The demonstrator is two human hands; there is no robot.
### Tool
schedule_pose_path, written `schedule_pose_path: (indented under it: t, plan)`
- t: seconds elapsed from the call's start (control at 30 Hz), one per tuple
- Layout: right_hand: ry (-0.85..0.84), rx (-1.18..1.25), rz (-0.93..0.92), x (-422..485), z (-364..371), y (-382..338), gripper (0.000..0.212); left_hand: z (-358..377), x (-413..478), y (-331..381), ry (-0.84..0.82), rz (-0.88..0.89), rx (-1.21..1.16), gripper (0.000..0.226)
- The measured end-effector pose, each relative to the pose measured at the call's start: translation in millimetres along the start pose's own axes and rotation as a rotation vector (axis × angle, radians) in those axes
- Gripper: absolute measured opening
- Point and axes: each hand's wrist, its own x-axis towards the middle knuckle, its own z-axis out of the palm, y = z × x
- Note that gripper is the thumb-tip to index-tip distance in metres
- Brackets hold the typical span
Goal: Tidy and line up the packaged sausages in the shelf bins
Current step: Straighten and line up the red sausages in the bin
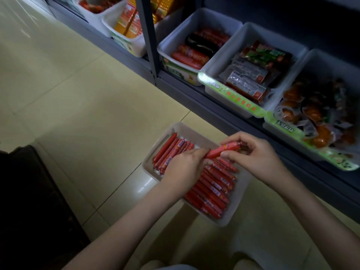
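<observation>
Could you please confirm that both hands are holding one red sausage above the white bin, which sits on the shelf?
Not quite: the head view shows the white bin sitting on the floor tiles, not the shelf. The left hand and right hand do hold one red sausage above it.

Cream tiled floor [81, 106], grey shelving [194, 98], dim light

A white bin [186, 131] of red sausages [212, 189] sits on the tiled floor [78, 106]

shop | shelf [194, 98] bins [214, 16] of packaged sausages [187, 59] | labelled fronts
</observation>
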Motion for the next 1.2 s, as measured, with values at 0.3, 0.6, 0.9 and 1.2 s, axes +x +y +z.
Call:
schedule_pose_path:
  t: [0.3,0.6,0.9,1.2]
  plan:
    - [0.024,0.237,-0.293,-23.6,1.5,-34.4,0.026,-42.9,-7.4,28.0,0.112,0.066,-0.212,0.026]
    - [-0.018,-0.166,-0.465,-26.0,14.6,-17.3,0.052,-48.3,3.1,50.0,0.076,-0.56,-1.415,0.022]
    - [0.1,-0.296,-0.745,-21.9,19.1,-12.1,0.031,-49.6,-1.8,50.1,-0.079,-0.732,-1.334,0.029]
    - [0.229,-0.147,-0.676,-24.8,26.2,-15.5,0.022,-38.2,-22.4,38.0,-0.032,0.028,-0.298,0.025]
